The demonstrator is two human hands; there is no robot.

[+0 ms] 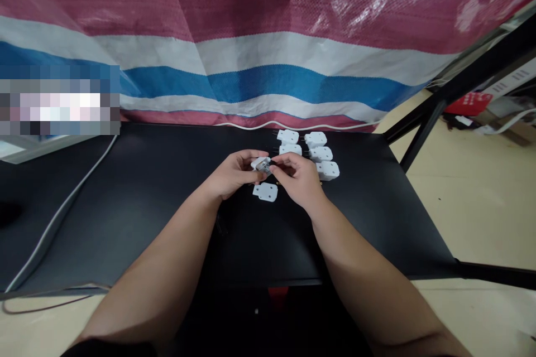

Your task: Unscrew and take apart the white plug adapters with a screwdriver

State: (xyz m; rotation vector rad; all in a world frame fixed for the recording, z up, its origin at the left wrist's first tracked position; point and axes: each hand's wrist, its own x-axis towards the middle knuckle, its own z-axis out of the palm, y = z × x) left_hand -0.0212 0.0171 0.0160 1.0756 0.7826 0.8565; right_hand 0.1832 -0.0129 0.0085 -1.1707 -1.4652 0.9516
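Note:
My left hand (235,173) is closed around a white plug adapter housing (261,163), whose inner side shows with small metal-looking parts. The thumb and fingers of my right hand (299,177) pinch together at the housing's right edge. Whatever lies between those right fingertips is too small to make out. Just below the hands, a flat white adapter cover (265,192) with round holes lies on the black table. Beyond and beside my right hand stand several white plug adapters (321,153) in two columns, some with thin pins pointing left. Small brass-coloured bits peek out by my right hand.
The black table (138,195) ends at the right beside a black metal frame (422,136). A striped plastic sheet (259,78) hangs behind it. One white cable (62,209) crosses the left side; another white cable (293,125) runs along the back edge. A blurred-out object stands at far left.

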